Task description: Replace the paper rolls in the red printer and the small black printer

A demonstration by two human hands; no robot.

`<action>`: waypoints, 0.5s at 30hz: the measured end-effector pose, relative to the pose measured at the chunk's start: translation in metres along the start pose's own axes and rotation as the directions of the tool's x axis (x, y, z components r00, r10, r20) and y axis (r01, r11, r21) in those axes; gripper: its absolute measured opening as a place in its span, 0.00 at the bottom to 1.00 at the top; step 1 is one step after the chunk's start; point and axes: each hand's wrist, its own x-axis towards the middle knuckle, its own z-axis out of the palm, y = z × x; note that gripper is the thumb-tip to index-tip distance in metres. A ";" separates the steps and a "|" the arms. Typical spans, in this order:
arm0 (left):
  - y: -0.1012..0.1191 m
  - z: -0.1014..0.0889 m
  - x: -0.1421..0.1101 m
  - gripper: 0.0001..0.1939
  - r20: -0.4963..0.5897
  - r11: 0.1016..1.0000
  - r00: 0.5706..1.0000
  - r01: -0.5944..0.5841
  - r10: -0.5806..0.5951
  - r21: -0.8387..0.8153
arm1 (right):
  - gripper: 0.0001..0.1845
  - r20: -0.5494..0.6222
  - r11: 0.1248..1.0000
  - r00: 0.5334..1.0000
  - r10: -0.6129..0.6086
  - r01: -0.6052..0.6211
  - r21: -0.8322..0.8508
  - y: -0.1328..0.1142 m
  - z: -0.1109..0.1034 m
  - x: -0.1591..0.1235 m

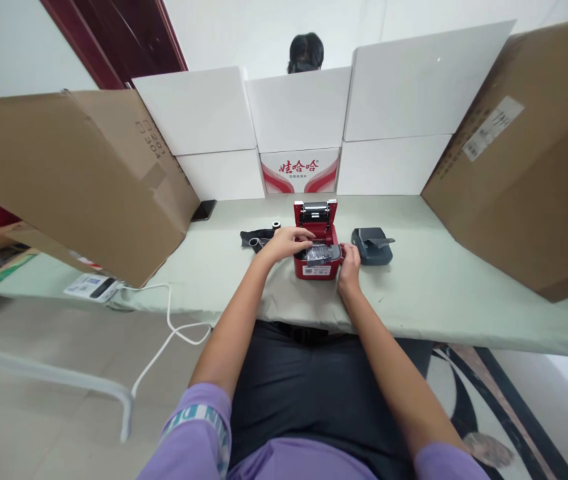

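Note:
A small red printer sits on the table before me, its lid raised with a dark roller inside it. In its open body lies a grey cartridge with shiny dark film. My left hand reaches over the left side of the body, thumb and fingers close together at the film's edge; what they pinch, if anything, is hidden. My right hand holds the printer's right side. Left of the printer are a black ribbon and spools. To the right sits a dark grey case with a strip of film on top.
White boxes are stacked along the back. Large cardboard boxes stand at left and right. A phone lies by the left box. A white device with a white cable rests at the front left edge. A person's head shows behind the boxes.

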 end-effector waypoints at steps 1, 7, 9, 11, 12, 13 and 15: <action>0.000 0.002 -0.001 0.16 0.014 1.000 1.000 -0.013 0.014 -0.012 | 0.15 -0.001 1.000 1.000 0.001 -0.001 0.002 0.000 0.000 0.000; -0.004 0.000 0.018 0.15 0.025 0.995 1.000 -0.016 0.014 0.095 | 0.16 0.007 1.000 1.000 -0.012 0.012 -0.022 0.003 -0.001 0.003; -0.001 -0.003 0.035 0.17 0.136 0.996 0.990 -0.044 0.033 0.076 | 0.17 0.011 0.998 0.999 -0.030 0.031 -0.048 0.004 -0.002 0.004; 0.002 -0.005 0.053 0.18 0.291 0.999 0.956 -0.049 0.044 0.013 | 0.17 0.013 0.997 0.999 -0.044 0.045 -0.066 0.004 -0.003 0.004; 0.004 -0.005 0.061 0.19 0.350 0.999 0.936 -0.048 0.044 0.002 | 0.17 0.014 0.996 0.999 -0.046 0.047 -0.070 0.004 -0.003 0.004; 0.006 -0.005 0.067 0.18 0.384 0.999 0.922 -0.051 0.040 0.018 | 0.17 0.017 0.997 0.999 -0.044 0.045 -0.069 0.003 -0.004 0.003; 0.008 -0.001 0.077 0.18 0.400 0.991 0.916 -0.080 0.029 0.111 | 0.16 0.020 0.997 0.999 -0.037 0.038 -0.062 0.001 -0.004 0.002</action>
